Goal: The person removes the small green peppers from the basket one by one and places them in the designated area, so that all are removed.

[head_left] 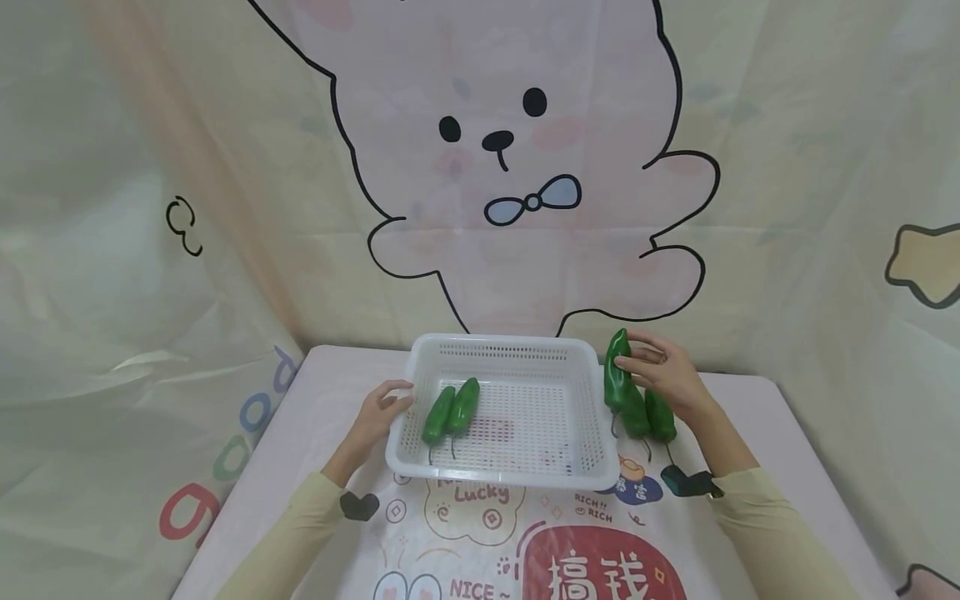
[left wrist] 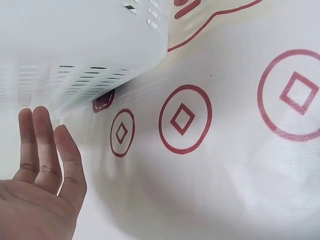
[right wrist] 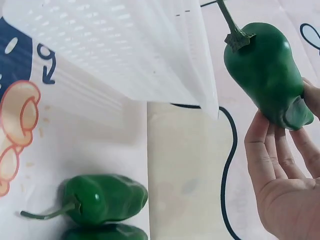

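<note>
A white perforated plastic basket (head_left: 525, 479) holds two green peppers (head_left: 465, 407) side by side in its left part. My left hand (head_left: 381, 413) is at the basket's left rim. In the left wrist view, three nearly straight fingers of this hand (left wrist: 45, 160) reach up to the basket's side wall (left wrist: 85, 35); the thumb is hidden. My right hand (head_left: 663, 375) pinches a glossy green pepper (head_left: 617, 371) by its tip, stem pointing down, just outside the basket's right rim. In the right wrist view this pepper (right wrist: 265, 70) is off the table, beside the basket wall.
Two more green peppers (head_left: 660, 417) lie on the table to the right of the basket, below my right hand. A printed cloth (head_left: 480, 550) covers the table. Behind the table hangs a backdrop (head_left: 510, 267) with a cartoon bear; fabric also hangs at both sides.
</note>
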Action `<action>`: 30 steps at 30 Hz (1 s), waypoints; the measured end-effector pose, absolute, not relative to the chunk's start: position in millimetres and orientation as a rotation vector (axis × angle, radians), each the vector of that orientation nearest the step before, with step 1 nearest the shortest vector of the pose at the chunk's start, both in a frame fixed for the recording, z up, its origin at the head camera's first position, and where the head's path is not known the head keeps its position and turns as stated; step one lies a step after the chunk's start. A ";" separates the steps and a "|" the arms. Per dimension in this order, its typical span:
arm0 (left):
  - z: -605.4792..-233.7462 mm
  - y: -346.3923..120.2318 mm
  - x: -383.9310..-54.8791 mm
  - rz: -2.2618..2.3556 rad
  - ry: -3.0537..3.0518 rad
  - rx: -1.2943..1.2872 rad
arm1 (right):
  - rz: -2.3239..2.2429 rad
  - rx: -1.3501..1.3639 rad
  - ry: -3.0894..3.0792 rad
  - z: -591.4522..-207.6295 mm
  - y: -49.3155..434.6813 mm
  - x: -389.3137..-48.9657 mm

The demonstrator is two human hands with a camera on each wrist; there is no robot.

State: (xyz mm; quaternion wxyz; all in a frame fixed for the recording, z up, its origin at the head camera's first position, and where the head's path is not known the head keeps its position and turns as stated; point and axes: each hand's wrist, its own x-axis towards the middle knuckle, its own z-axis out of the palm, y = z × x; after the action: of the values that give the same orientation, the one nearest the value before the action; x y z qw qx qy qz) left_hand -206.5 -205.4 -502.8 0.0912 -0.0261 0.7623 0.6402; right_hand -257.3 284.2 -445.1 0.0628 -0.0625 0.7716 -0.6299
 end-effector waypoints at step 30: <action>-501.3 -204.7 -205.8 1.875 2.298 -0.063 | -1.758 -0.044 2.480 -492.2 385.3 -247.9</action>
State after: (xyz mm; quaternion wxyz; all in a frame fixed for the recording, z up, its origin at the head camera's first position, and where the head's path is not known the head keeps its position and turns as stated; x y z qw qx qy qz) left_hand -205.8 -204.7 -501.3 0.0872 -0.0212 0.7717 0.6297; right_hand -247.9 385.3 -492.2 0.0506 -0.0144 0.8148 -0.5774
